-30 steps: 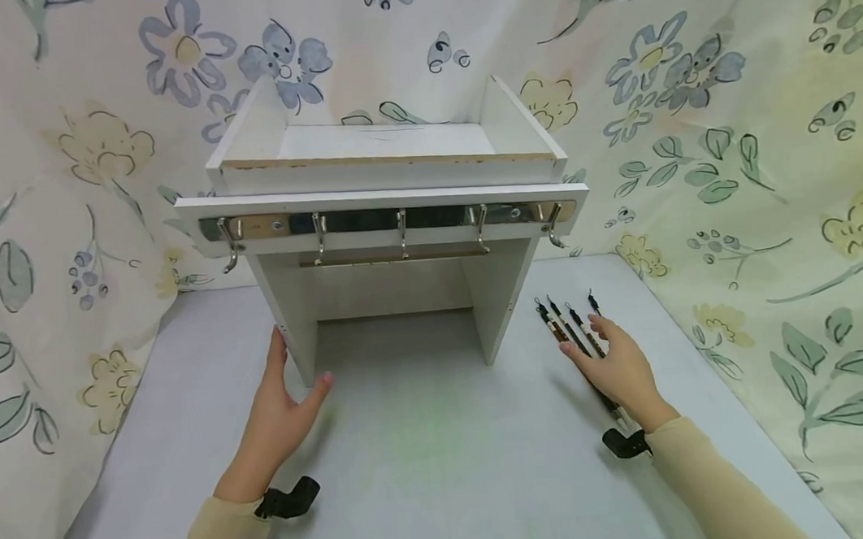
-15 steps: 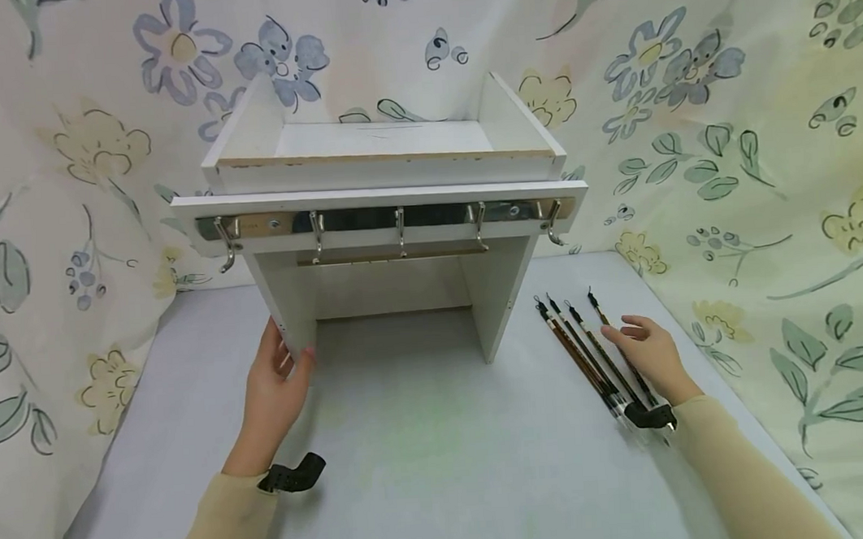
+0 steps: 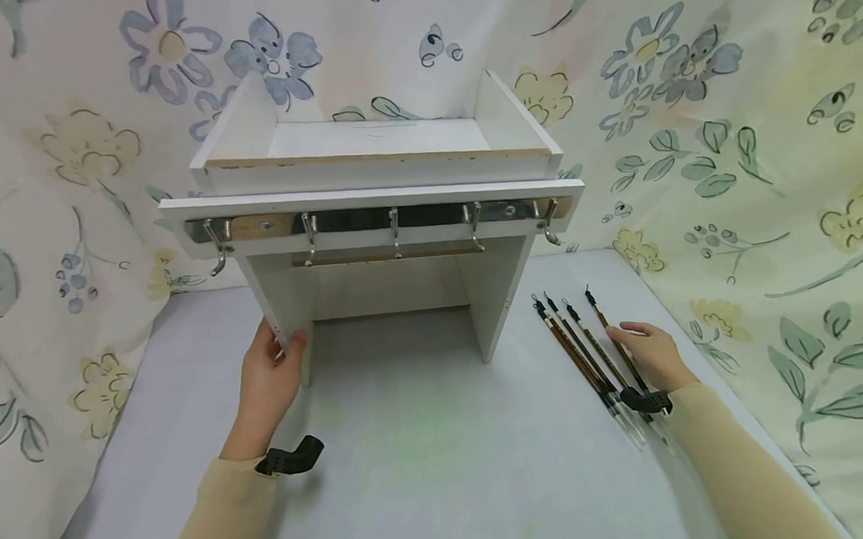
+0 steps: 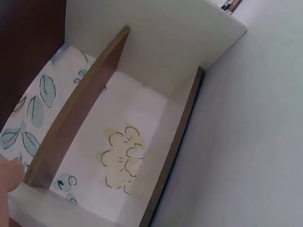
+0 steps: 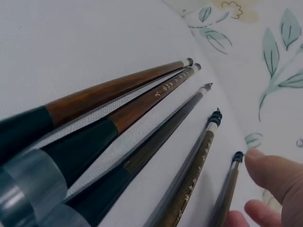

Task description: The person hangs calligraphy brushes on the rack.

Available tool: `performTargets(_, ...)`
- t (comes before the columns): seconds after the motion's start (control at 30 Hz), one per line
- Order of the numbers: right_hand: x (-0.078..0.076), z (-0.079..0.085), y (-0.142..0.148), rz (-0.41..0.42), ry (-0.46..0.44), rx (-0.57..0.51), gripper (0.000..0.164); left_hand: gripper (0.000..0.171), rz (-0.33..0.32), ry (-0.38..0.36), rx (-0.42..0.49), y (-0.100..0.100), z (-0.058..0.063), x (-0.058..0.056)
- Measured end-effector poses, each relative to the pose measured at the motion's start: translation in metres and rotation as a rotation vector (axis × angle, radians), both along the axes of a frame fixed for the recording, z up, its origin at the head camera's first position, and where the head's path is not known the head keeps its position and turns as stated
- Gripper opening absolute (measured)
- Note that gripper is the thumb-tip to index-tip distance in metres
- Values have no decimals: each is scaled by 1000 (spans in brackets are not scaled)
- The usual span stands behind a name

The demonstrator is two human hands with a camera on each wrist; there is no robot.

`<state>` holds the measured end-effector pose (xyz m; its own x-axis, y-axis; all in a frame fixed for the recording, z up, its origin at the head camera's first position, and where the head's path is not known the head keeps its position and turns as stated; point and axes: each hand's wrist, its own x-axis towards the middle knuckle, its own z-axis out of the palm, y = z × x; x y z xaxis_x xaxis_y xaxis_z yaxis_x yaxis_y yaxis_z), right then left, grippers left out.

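A white shelf [image 3: 375,175] with a row of metal hooks [image 3: 395,231] stands on the covered table. My left hand [image 3: 269,384] grips the front edge of its left side panel [image 3: 275,298], thumb on the inner side and fingers on the outer. To the right of the shelf several calligraphy brushes [image 3: 575,351] lie side by side with clear caps at their near ends. My right hand [image 3: 652,356] is at the rightmost brush [image 5: 229,189], its fingers loosely bent. In the right wrist view the thumb [image 5: 272,172] is beside the brush's looped end, not wrapped round it.
A pale cloth covers the table [image 3: 427,473]. Floral fabric [image 3: 749,179] hangs behind and on both sides. Inside the shelf, a brown-edged board [image 4: 78,106] shows in the left wrist view.
My left hand has closed on the side panel. My right hand has moved from above the brushes rightward to the outermost one. The head view has shifted slightly.
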<state>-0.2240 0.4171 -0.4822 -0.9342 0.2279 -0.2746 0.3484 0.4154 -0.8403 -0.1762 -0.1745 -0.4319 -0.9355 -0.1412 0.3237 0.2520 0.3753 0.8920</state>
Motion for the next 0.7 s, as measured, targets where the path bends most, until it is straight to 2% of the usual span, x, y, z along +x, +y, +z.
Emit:
performTargets(0.17,-3,-1,-4,-31,-10,-5,79,46,28,-28,-13,-2,-1,1)
performTargets(0.5,-5,-4,-12,-105,12,120,52,48,20,-53,-47,-2,-2,0)
performTargets(0.7,-11,-4,-14,-94,35,185,40,47,16,-52,-63,-3,-2,-2)
